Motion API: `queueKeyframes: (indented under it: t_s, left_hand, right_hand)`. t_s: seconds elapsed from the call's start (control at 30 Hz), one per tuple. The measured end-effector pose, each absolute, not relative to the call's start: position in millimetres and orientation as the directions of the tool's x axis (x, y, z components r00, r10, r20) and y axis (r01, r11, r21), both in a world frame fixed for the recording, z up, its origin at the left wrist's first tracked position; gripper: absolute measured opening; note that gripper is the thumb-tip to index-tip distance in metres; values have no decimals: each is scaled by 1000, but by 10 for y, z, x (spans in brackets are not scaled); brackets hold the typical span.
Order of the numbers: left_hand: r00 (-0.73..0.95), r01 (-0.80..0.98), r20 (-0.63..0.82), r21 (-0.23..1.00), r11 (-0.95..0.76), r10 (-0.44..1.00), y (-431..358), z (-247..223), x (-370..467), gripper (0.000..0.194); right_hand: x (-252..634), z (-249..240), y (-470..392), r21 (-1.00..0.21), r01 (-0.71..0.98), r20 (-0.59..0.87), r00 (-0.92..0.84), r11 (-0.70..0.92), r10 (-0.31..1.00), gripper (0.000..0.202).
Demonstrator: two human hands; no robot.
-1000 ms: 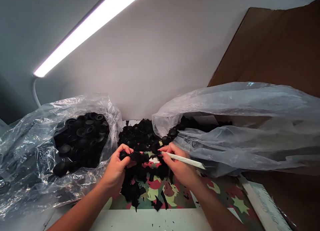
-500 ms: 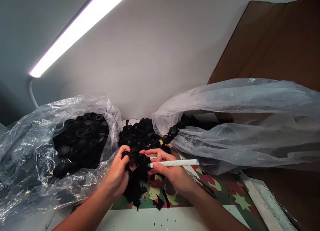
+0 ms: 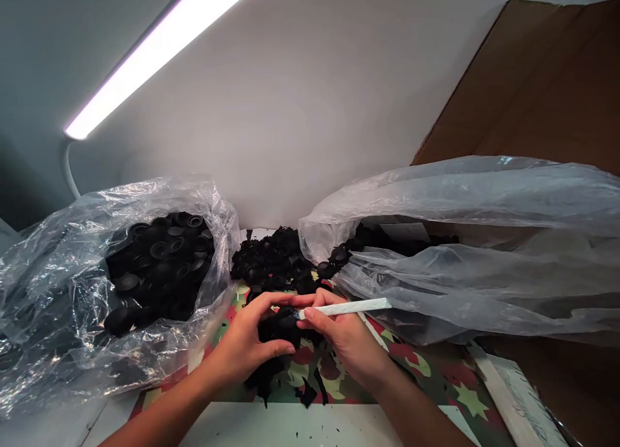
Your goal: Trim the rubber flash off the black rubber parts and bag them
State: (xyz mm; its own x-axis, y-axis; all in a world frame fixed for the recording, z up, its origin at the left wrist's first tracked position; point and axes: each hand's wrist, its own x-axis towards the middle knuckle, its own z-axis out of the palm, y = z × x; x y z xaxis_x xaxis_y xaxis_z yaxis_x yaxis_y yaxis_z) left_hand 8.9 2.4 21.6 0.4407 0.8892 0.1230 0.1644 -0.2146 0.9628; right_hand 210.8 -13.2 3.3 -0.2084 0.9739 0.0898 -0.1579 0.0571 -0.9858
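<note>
My left hand (image 3: pixel 249 334) curves round a black rubber part (image 3: pixel 281 329), its thumb below and its fingers above. The part's outline blends into the black scraps behind it. In my right hand (image 3: pixel 339 327) is a slim white-handled tool (image 3: pixel 358 307), pinched between thumb and fingers and pointing left. Its dark tip meets the near right side of the rubber part; the tip's shape is too small to tell. The fingertips of both hands come together above the part. Black scraps (image 3: pixel 305 392) lie under and in front of the hands on a patterned mat (image 3: pixel 334 385).
At left, a clear plastic bag (image 3: pixel 53 292) gapes round many black rubber caps (image 3: pixel 165 259). A heap of black pieces (image 3: pixel 271 253) lies behind my hands. Another plastic bag (image 3: pixel 465 188) spreads at right before a cardboard flap (image 3: pixel 533 85). A lamp (image 3: pixel 159 59) hangs above.
My left hand has shifted right and spread wider round the part; the ribbed piece seen in it before no longer shows. My right hand has moved slightly right with the tool.
</note>
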Motion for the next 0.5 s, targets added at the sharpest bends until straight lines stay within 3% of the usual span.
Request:
queueKeyframes:
  t_s: [0.07, 0.17, 0.3, 0.37, 0.43, 0.5]
  left_hand:
    - [356, 229, 141, 945, -233, 924, 26, 206, 97, 38]
    - [297, 327, 198, 898, -294, 934, 42, 204, 89, 25]
    - [322, 374, 254, 851, -369, 912, 43, 204, 96, 33]
    - [336, 386, 257, 840, -381, 906, 37, 201, 105, 37]
    - [347, 396, 254, 833, -387, 903, 32, 200, 108, 39]
    - [347, 412, 253, 824, -389, 903, 29, 200, 103, 38]
  right_hand:
    - [2129, 65, -144, -988, -59, 147, -150, 139, 978, 33]
    - [2161, 118, -163, -908, 186, 357, -125, 376, 925, 25]
    - [2116, 87, -159, -520, 357, 689, -361, 776, 628, 18]
    - [2068, 31, -143, -308, 402, 763, -437, 862, 477, 18]
    - [2032, -20, -132, -204, 452, 778, -464, 868, 424, 19]
    - [2017, -42, -132, -196, 463, 774, -469, 865, 426, 18]
